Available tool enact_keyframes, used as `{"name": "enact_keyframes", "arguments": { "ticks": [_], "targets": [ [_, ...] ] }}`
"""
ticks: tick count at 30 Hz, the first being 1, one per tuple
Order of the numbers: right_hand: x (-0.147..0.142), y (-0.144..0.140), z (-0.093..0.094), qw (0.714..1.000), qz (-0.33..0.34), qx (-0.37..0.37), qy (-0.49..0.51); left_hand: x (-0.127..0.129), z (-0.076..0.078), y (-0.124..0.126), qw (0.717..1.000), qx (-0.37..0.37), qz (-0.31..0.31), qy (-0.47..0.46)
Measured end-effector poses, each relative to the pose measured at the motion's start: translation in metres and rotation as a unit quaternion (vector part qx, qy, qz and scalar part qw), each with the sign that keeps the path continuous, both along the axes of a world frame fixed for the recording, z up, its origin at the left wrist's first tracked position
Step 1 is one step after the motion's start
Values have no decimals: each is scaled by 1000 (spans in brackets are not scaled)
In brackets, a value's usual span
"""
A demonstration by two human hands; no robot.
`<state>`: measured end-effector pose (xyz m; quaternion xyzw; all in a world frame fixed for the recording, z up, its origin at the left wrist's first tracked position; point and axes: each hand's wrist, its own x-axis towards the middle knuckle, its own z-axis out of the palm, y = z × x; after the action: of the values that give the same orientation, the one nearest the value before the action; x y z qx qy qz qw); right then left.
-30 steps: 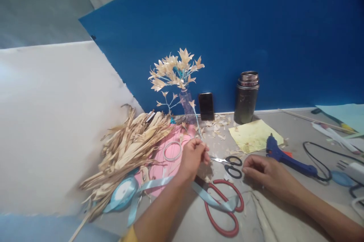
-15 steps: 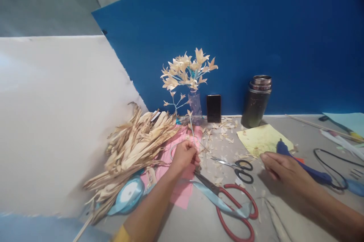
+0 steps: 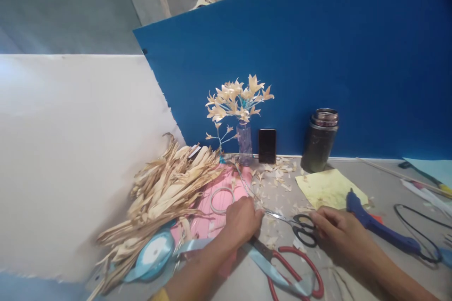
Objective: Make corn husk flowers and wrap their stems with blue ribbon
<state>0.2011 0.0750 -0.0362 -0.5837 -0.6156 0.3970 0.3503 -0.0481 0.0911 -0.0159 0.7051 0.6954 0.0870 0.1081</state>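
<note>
My left hand is closed above the edge of the pink paper, by the tips of small black-handled scissors. A thin stem runs towards its fingers; what they pinch is hidden. My right hand has its fingers curled at the loops of those small scissors. Large red-handled scissors lie below, with a light blue ribbon across them. Behind, pale husk flowers stand in a clear purplish bottle. A small flower sprig is beside it.
Dry corn husks and a blue ribbon spool lie left. A phone and dark flask stand by the blue panel. Right are yellow paper and a blue glue gun. Husk scraps litter the table.
My left hand has moved down and right, and the flower stem it held upright no longer stands. My right hand has come left to the small scissors' loops. The view has tilted up slightly.
</note>
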Motion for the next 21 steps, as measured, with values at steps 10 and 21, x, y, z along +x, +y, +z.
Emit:
{"name": "enact_keyframes", "arguments": {
  "ticks": [10,21],
  "targets": [
    [10,9,-4,994,59,60,-67,-12,-9,7,985,47,53,-160],
    [12,9,0,995,62,39,-62,3,-13,-6,775,-91,9,-625]
  ]
}}
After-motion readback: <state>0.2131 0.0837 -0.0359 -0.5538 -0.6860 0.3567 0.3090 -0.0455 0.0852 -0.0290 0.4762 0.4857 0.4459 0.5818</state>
